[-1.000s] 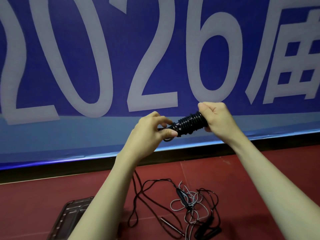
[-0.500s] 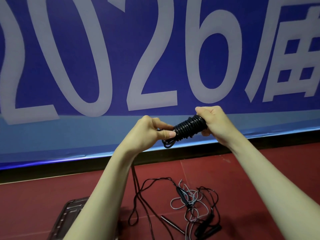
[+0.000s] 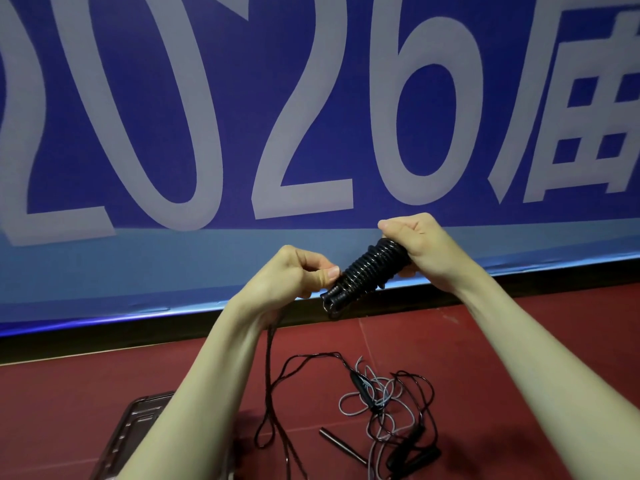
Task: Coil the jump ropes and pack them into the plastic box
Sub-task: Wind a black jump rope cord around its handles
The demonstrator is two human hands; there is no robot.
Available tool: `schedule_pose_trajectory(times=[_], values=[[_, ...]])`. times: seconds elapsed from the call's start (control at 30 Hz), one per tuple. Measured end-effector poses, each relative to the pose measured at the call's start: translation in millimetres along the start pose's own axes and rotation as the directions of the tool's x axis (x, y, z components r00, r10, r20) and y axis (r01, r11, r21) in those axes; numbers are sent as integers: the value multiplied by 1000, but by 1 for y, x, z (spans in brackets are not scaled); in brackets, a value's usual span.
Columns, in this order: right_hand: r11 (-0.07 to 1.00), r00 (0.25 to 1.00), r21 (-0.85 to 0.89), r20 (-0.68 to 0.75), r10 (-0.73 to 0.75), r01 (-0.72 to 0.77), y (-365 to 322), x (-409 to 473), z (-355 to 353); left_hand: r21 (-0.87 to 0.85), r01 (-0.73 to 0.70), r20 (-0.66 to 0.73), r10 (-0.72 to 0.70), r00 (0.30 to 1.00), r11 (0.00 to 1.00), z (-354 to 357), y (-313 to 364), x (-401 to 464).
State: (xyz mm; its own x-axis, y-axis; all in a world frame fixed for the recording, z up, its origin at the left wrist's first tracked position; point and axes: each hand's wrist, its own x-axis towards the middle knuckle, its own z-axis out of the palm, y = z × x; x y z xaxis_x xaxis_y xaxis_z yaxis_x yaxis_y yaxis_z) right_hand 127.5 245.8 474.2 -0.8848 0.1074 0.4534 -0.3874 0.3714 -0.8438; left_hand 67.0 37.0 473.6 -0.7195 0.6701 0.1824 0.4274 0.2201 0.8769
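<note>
From the head view, my right hand [image 3: 414,244] gripped the wound black jump rope [image 3: 363,271] held up ahead; my left hand [image 3: 298,271] pinched its loose tail. I was mid-coil; next, finishing wraps, then the plastic box [image 3: 138,424] lower left.

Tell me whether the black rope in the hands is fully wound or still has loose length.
Not fully wound. The black rope is a tight coil between the right hand and left hand, but a strand trails down from the left hand.

plastic box [image 3: 138,424] half behind left forearm, cut by bottom edge
</note>
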Motion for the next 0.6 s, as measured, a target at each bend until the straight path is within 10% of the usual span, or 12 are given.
schedule_pose_trajectory(times=[0.23,0.6], values=[[972,990,235,-131,54,-22,-7,4,9,-436,-76,-46,62,997,897,16,-4,4],[880,860,467,-415,298,-80,4,17,32,-536,-127,-397,-117,911,834,60,-4,30]])
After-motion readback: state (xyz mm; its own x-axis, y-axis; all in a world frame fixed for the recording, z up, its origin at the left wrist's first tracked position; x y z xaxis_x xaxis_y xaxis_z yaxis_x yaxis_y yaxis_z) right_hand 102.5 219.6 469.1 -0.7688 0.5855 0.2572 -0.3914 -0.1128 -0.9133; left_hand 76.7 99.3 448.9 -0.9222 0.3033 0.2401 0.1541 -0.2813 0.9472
